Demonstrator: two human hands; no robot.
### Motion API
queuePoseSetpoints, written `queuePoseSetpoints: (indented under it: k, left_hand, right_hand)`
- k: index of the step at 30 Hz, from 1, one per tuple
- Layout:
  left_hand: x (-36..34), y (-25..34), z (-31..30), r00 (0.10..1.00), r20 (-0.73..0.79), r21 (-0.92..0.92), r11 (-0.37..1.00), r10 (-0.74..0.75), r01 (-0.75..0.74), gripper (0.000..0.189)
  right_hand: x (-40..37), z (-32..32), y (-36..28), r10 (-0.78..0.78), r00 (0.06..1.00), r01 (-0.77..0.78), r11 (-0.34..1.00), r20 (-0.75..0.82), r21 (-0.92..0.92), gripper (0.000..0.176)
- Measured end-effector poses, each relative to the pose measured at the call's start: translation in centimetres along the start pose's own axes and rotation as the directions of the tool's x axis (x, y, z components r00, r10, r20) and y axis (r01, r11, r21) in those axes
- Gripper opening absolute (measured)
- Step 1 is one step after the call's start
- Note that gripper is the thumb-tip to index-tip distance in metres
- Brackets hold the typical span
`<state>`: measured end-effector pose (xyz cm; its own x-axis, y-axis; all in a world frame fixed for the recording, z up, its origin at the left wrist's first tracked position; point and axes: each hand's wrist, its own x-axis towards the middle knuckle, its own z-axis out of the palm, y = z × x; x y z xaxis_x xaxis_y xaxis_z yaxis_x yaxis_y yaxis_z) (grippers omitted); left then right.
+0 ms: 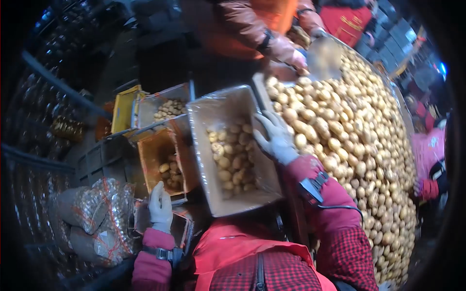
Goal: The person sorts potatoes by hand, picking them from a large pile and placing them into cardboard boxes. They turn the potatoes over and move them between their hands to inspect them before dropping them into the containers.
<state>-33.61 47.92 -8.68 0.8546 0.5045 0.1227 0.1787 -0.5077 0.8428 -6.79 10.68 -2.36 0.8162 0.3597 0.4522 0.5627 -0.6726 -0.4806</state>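
My right hand (275, 136), in a pale glove, lies along the right rim of a plastic-lined cardboard box (200, 140), its fingers apart and nothing visible in them. Inside the box are many potatoes (233, 157). Right beside that hand begins a large heap of potatoes (359, 140) that fills the sorting table. My left hand (160, 208), also gloved, is low on the left, fingers stretched out at the near edge of an orange crate (145, 165). A few potatoes (171, 172) lie in that crate.
Behind the orange crate stand a lined crate (145, 106) with small potatoes and a yellow crate (124, 110). Filled net sacks (104, 218) lean at the lower left. Across the heap a person in an orange apron (238, 29) handles potatoes; other people stand farther off.
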Motion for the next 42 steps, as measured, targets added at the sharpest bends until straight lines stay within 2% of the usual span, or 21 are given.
queuePoseSetpoints:
  k: [1, 4, 7, 10, 11, 14, 15, 18, 19, 22, 26, 28, 32, 34, 36, 38, 40, 42]
  left_hand:
    - [0.7, 0.0, -0.4, 0.999, -0.031, 0.012, 1.0, 0.03, -0.029, 0.038]
    - [2.9, -0.8, -2.1, 0.999, -0.041, 0.102, 0.994, 0.031, -0.027, 0.039]
    - [3.9, -2.5, -2.8, 0.985, -0.123, 0.006, 0.992, -0.123, 0.124, 0.039]
    - [3.9, -6.0, -3.7, 0.971, -0.214, 0.101, 0.986, -0.111, 0.135, 0.04]
    - [4.3, -3.5, -4.1, 0.947, -0.206, 0.009, 0.968, -0.245, 0.252, 0.04]
    - [3.3, -5.3, -4.7, 0.963, -0.193, 0.207, 0.952, -0.187, 0.226, 0.038]
    - [3.4, -4.9, -4.4, 0.956, -0.206, 0.178, 0.952, -0.21, 0.248, 0.037]
    - [2.2, -6.5, -4.2, 0.986, -0.15, 0.352, 0.928, -0.074, 0.123, 0.037]
    - [1.6, -7.2, -4.0, 0.983, -0.145, 0.372, 0.914, -0.114, 0.161, 0.036]
    - [1.6, -8.1, -4.0, 0.995, -0.063, 0.501, 0.864, 0.083, -0.04, 0.035]
    - [2.4, -8.1, -3.9, 0.993, -0.121, 0.421, 0.906, 0.016, 0.036, 0.036]
    - [6.7, -5.1, -4.3, 0.993, -0.111, 0.433, 0.901, 0.041, 0.011, 0.034]
    - [16.6, -4.0, -4.9, 0.994, -0.068, 0.386, 0.921, 0.08, -0.048, 0.031]
    - [23.0, -3.2, -4.5, 0.985, 0.047, 0.439, 0.883, 0.166, -0.17, 0.03]
    - [29.0, -3.7, -3.9, 0.933, 0.175, 0.479, 0.8, 0.315, -0.361, 0.03]
    - [33.6, -3.1, -2.8, 0.978, -0.016, 0.423, 0.887, 0.208, -0.182, 0.027]
    - [38.1, -4.5, -3.1, 0.989, -0.064, 0.531, 0.844, 0.132, -0.078, 0.029]
    - [40.9, -4.7, -1.4, 0.991, 0.094, 0.574, 0.808, 0.099, -0.135, 0.033]
  right_hand:
    - [0.0, -0.3, 0.1, -0.003, 0.998, 0.01, 0.993, 0.059, -0.12, 0.049]
    - [-0.1, 0.5, 0.4, 0.057, 0.99, -0.027, 0.974, 0.131, -0.224, 0.057]
    - [0.5, 0.0, -0.8, 0.105, 0.977, -0.063, 0.974, 0.187, -0.218, 0.055]
    - [0.8, 0.3, -0.3, 0.127, 0.964, -0.072, 0.97, 0.235, -0.231, 0.053]
    - [0.9, 0.4, -0.5, 0.143, 0.961, -0.086, 0.968, 0.239, -0.234, 0.053]
    - [1.2, 0.5, -1.0, 0.173, 0.949, -0.096, 0.955, 0.265, -0.28, 0.052]
    - [1.5, 0.4, -1.2, 0.198, 0.938, -0.111, 0.949, 0.284, -0.295, 0.053]
    - [1.7, 0.5, -1.3, 0.221, 0.923, -0.117, 0.941, 0.314, -0.317, 0.054]
    - [1.7, 0.5, -1.4, 0.228, 0.92, -0.119, 0.938, 0.319, -0.326, 0.055]
    - [2.1, 0.7, -1.8, 0.223, 0.92, -0.098, 0.928, 0.323, -0.36, 0.053]
    - [2.1, 0.5, -1.5, 0.218, 0.907, -0.075, 0.926, 0.36, -0.371, 0.055]
    - [2.3, 0.5, -1.5, 0.226, 0.894, -0.073, 0.925, 0.387, -0.374, 0.056]
    - [2.1, 0.4, -1.3, 0.22, 0.895, -0.068, 0.927, 0.388, -0.368, 0.057]
    - [2.1, 0.2, -1.1, 0.232, 0.886, -0.072, 0.924, 0.401, -0.376, 0.057]
    - [2.3, 0.2, -1.1, 0.225, 0.881, -0.065, 0.929, 0.417, -0.364, 0.056]
    - [2.4, 0.3, -1.2, 0.244, 0.878, -0.083, 0.925, 0.413, -0.371, 0.054]
    - [2.5, 0.2, -1.3, 0.263, 0.873, -0.102, 0.922, 0.411, -0.374, 0.052]
    - [2.4, 0.1, -1.1, 0.284, 0.865, -0.127, 0.921, 0.413, -0.367, 0.052]
